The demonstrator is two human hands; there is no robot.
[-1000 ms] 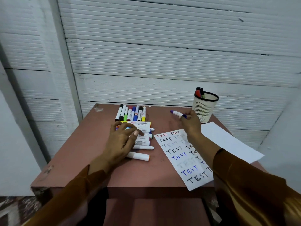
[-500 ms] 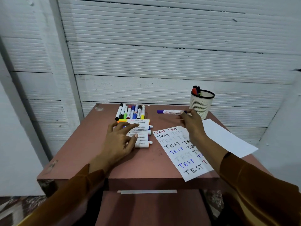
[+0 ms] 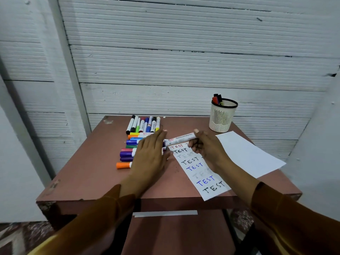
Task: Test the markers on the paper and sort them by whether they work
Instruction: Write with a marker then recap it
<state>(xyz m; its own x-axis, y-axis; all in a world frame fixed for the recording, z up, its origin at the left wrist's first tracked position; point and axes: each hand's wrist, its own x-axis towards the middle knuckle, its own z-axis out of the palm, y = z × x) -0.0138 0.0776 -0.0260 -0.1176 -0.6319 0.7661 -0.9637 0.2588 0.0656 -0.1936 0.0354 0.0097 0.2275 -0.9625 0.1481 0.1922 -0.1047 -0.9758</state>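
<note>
Two paper sheets (image 3: 250, 157), one cup (image 3: 221, 118)

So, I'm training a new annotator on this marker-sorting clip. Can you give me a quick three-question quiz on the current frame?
1. True or false: the right hand holds a marker above the test sheet.
2. Which word is written repeatedly on the test sheet?
3. Where does the left hand lie? A) inside the mesh cup B) flat over the markers lying on the table C) on the blank sheet

Key: 1 true; 2 TEST; 3 B
</note>
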